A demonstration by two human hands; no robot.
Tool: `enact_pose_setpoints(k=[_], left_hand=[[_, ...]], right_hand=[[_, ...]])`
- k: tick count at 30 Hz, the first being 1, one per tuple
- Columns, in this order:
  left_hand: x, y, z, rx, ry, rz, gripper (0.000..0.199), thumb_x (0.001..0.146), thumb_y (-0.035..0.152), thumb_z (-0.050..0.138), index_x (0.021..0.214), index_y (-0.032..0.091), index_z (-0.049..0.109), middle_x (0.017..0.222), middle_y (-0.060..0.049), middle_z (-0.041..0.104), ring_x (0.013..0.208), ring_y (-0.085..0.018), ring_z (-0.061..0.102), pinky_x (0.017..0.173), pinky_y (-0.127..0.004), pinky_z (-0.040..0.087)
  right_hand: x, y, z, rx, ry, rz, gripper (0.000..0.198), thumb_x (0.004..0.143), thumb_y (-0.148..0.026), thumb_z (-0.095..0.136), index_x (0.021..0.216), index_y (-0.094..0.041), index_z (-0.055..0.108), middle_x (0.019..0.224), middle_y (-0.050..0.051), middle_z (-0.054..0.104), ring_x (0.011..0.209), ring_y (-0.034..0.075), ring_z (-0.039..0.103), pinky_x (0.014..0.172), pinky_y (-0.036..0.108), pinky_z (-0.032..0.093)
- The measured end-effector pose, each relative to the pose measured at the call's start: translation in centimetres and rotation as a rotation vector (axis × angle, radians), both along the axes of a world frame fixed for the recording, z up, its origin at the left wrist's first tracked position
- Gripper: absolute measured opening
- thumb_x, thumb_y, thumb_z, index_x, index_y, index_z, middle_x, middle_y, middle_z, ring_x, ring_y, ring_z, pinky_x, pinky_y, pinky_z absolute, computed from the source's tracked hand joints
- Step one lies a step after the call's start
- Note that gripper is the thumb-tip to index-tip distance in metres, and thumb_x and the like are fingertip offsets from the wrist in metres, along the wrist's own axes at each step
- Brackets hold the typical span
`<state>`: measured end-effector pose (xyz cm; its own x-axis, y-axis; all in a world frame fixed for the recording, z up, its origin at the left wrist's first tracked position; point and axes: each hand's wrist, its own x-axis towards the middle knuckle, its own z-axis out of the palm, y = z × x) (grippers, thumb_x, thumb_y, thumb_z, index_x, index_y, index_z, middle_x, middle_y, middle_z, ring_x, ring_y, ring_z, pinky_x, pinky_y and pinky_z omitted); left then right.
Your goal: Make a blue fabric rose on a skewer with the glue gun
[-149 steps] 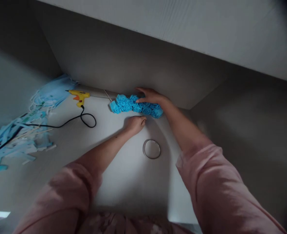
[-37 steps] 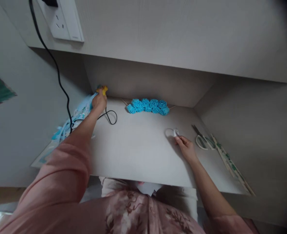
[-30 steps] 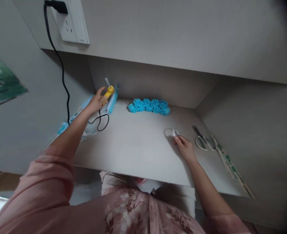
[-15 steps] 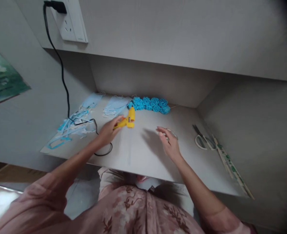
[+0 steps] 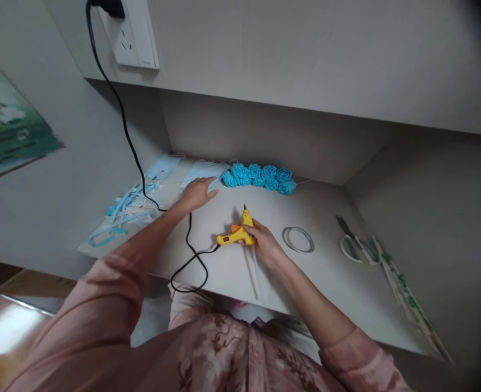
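In my right hand (image 5: pixel 267 246) is a yellow hot glue gun (image 5: pixel 233 235), gripped around its body with the dark nozzle pointing to the back. A pale glue stick (image 5: pixel 252 269) sticks out of its rear towards the front edge. My left hand (image 5: pixel 198 194) is open, fingers stretched out over the light blue fabric sheets (image 5: pixel 202 170); I cannot tell whether it touches them. Just right of those sheets, blue rolled roses (image 5: pixel 260 177) lie in two rows. A silver wire coil (image 5: pixel 298 239) rests to the right of my right hand.
Scissors (image 5: pixel 352 244) and long thin sticks with a green-patterned wrapper (image 5: pixel 404 288) lie at the right. Light blue scraps (image 5: pixel 130 207) are heaped at the left. A black cord (image 5: pixel 124 117) runs from the wall socket (image 5: pixel 136 38) across the desk to the glue gun.
The glue gun has passed from my left hand to my right. My left hand has moved back to the light blue sheets. The wire coil now shows fully.
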<state>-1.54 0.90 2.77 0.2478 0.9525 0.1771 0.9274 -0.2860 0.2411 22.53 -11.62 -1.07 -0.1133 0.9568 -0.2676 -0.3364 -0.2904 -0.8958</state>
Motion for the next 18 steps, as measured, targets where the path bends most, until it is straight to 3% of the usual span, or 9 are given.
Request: enact_pose_setpoints(k=[2, 5, 8, 10, 12, 14, 18], left_hand=[[0.6, 2.6, -1.1, -0.034, 0.036, 0.081, 0.071, 0.098, 0.04, 0.06, 0.16, 0.011, 0.04, 0.155, -0.021, 0.052, 0.141, -0.037, 0.05, 0.115, -0.043, 0.041], [1.6, 5.0, -2.6, -0.075, 0.034, 0.174, 0.078, 0.093, 0.037, 0.065, 0.161, 0.008, 0.039, 0.148, -0.028, 0.056, 0.135, -0.043, 0.052, 0.11, -0.051, 0.043], [1.7, 6.1, -3.1, -0.091, -0.009, 0.228, 0.07, 0.092, 0.023, 0.06, 0.158, 0.009, 0.044, 0.137, -0.028, 0.064, 0.13, -0.043, 0.057, 0.106, -0.052, 0.047], [1.0, 6.5, -2.9, -0.092, -0.064, 0.258, 0.062, 0.089, 0.014, 0.056, 0.151, 0.01, 0.054, 0.128, -0.027, 0.069, 0.127, -0.04, 0.06, 0.105, -0.05, 0.048], [-0.2, 6.9, -2.3, -0.084, -0.139, 0.288, 0.053, 0.088, 0.01, 0.054, 0.139, 0.011, 0.066, 0.122, -0.024, 0.073, 0.124, -0.038, 0.063, 0.105, -0.047, 0.049], [-1.6, 7.1, -1.5, -0.059, -0.235, 0.315, 0.05, 0.086, 0.009, 0.052, 0.132, 0.012, 0.071, 0.124, -0.02, 0.074, 0.124, -0.036, 0.064, 0.106, -0.043, 0.05], [-3.5, 6.9, -0.1, -0.021, -0.475, 0.342, 0.055, 0.086, 0.012, 0.046, 0.136, 0.007, 0.067, 0.124, -0.015, 0.075, 0.112, -0.031, 0.071, 0.091, -0.035, 0.059]], right_hand=[[-0.7, 0.4, -0.8, 0.039, -0.085, 0.017, 0.067, 0.079, -0.027, 0.08, 0.141, -0.02, 0.058, 0.107, 0.009, 0.078, 0.082, 0.021, 0.074, 0.067, 0.035, 0.065], [-1.9, 0.8, -1.9, 0.117, -0.336, 0.081, 0.096, 0.08, -0.035, 0.078, 0.164, -0.022, 0.032, 0.105, 0.007, 0.075, 0.074, 0.021, 0.072, 0.067, 0.04, 0.064], [-2.4, 0.7, -2.2, 0.299, -0.641, 0.116, 0.079, 0.086, -0.045, 0.071, 0.158, -0.024, 0.046, 0.103, 0.009, 0.076, 0.085, 0.028, 0.074, 0.081, 0.047, 0.062], [-1.9, 0.7, -1.9, 0.47, -0.828, 0.051, 0.063, 0.089, -0.048, 0.068, 0.147, -0.025, 0.06, 0.117, 0.013, 0.076, 0.109, 0.035, 0.071, 0.102, 0.054, 0.054], [-1.0, 1.0, -1.3, 0.6, -0.936, -0.033, 0.057, 0.089, -0.05, 0.067, 0.14, -0.024, 0.067, 0.138, 0.016, 0.069, 0.133, 0.04, 0.059, 0.119, 0.06, 0.04], [0.0, 1.7, -0.6, 0.629, -0.913, -0.066, 0.056, 0.089, -0.052, 0.067, 0.138, -0.024, 0.069, 0.146, 0.016, 0.063, 0.142, 0.04, 0.052, 0.124, 0.061, 0.034], [1.2, 3.1, 1.4, 0.488, -0.643, -0.018, 0.058, 0.087, -0.058, 0.069, 0.136, -0.025, 0.069, 0.147, 0.013, 0.064, 0.132, 0.035, 0.061, 0.115, 0.057, 0.046]])
